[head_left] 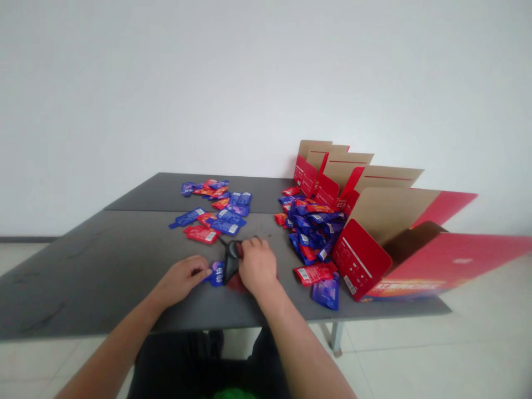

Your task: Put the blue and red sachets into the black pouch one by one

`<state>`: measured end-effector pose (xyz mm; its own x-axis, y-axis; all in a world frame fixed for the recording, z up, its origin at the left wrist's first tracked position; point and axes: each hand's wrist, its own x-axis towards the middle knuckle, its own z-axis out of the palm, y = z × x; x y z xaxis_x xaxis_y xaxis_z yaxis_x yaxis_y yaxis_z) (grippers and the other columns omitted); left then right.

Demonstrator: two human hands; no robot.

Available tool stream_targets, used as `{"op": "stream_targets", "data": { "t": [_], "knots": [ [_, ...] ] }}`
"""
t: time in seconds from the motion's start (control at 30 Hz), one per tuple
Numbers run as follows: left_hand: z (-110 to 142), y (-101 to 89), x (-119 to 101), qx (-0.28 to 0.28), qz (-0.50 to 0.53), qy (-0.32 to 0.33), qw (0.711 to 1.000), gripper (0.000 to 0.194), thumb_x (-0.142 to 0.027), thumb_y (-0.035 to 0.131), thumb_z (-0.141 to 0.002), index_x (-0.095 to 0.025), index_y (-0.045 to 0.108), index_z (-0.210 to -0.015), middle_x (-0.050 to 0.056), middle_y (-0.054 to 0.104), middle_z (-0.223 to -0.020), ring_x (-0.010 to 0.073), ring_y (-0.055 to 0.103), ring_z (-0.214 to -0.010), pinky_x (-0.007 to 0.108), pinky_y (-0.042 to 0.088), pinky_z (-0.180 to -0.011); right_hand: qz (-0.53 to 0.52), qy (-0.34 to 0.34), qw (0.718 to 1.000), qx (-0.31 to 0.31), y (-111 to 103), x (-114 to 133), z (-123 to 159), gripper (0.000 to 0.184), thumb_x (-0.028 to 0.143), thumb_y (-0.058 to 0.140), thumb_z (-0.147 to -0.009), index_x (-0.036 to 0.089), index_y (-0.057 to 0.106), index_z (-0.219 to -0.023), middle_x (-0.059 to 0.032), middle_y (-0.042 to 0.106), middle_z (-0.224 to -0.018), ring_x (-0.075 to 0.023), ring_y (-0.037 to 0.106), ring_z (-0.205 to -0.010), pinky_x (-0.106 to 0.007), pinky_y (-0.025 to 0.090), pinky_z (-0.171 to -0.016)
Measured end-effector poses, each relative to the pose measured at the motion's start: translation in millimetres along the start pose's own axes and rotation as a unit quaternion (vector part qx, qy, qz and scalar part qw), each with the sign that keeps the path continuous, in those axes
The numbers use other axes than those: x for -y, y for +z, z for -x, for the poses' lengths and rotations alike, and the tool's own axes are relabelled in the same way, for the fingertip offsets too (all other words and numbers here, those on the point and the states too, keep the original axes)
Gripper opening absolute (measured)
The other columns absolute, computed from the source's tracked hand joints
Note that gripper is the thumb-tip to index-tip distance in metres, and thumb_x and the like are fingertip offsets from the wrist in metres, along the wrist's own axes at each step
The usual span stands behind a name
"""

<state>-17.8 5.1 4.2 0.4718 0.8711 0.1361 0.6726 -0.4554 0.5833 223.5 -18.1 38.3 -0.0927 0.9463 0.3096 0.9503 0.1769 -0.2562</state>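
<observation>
Head view: left hand (185,280) pinches a blue piece (217,274), right hand (257,264) grips a black tool (230,266) against it, and uneven pulling could crease the piece.

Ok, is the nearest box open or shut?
Open: the box's flaps are raised, and its dark inside shows between them. How full it is, I cannot tell.
</observation>
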Motion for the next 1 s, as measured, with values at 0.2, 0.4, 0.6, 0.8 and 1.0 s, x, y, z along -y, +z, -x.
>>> {"op": "stream_targets", "data": {
  "t": [0.2, 0.4, 0.6, 0.8, 1.0],
  "knots": [
    [0, 0.5, -1, -0.001, -0.002, -0.001, 1.000, 0.033, -0.043, 0.054, -0.098, -0.022, 0.064, -0.075, 0.002, 0.070, -0.089, 0.0203, 0.065, -0.085, 0.031, 0.048, -0.081, -0.024, -0.048, 0.998, 0.045, 21, 9, 13, 0.030, 0.033, 0.042, -0.108, 0.023, 0.070, -0.102, -0.0083, 0.069, -0.109, -0.0239, 0.057, -0.106, -0.033, 0.045, -0.088],
    [0, 1.2, 2, 0.000, 0.002, 0.012, 1.000, 0.034, -0.045, 0.054, -0.099, -0.022, 0.064, -0.076, 0.002, 0.070, -0.092, 0.0197, 0.065, -0.087, 0.031, 0.048, -0.083, 0.038, 0.096, 0.994, 0.038, -4, -31, -9, 0.030, 0.027, 0.042, -0.107, 0.018, 0.070, -0.108, -0.0135, 0.069, -0.114, -0.0267, 0.058, -0.106, -0.034, 0.046, -0.083],
    [-1, 1.7, 8, -0.002, 0.001, 0.001, 1.000, 0.028, -0.039, 0.054, -0.095, -0.022, 0.064, -0.075, 0.002, 0.070, -0.087, 0.0212, 0.066, -0.084, 0.031, 0.049, -0.079, -0.028, -0.051, 0.998, 0.006, 9, 34, 13, 0.028, 0.033, 0.043, -0.108, 0.022, 0.069, -0.103, -0.0090, 0.069, -0.110, -0.0260, 0.056, -0.105, -0.035, 0.046, -0.085],
    [0, 0.6, 0, 0.001, 0.003, 0.006, 1.000, 0.035, -0.047, 0.053, -0.098, -0.022, 0.064, -0.075, 0.002, 0.071, -0.090, 0.0200, 0.066, -0.085, 0.031, 0.049, -0.083, 0.021, 0.047, 0.998, 0.043, 10, -12, 14, 0.029, 0.032, 0.043, -0.109, 0.021, 0.070, -0.104, -0.0096, 0.069, -0.110, -0.0264, 0.057, -0.106, -0.035, 0.046, -0.083],
    [-2, -4.7, 6, 0.014, 0.021, -0.019, 0.999, 0.040, -0.055, 0.055, -0.096, -0.023, 0.066, -0.073, 0.004, 0.073, -0.092, 0.0226, 0.068, -0.087, 0.033, 0.052, -0.085, -0.019, 0.058, 0.998, -0.002, -6, -21, 71, 0.017, 0.025, 0.051, -0.104, 0.023, 0.067, -0.100, -0.0073, 0.068, -0.107, -0.0249, 0.056, -0.101, -0.035, 0.045, -0.085]
  ]
}}
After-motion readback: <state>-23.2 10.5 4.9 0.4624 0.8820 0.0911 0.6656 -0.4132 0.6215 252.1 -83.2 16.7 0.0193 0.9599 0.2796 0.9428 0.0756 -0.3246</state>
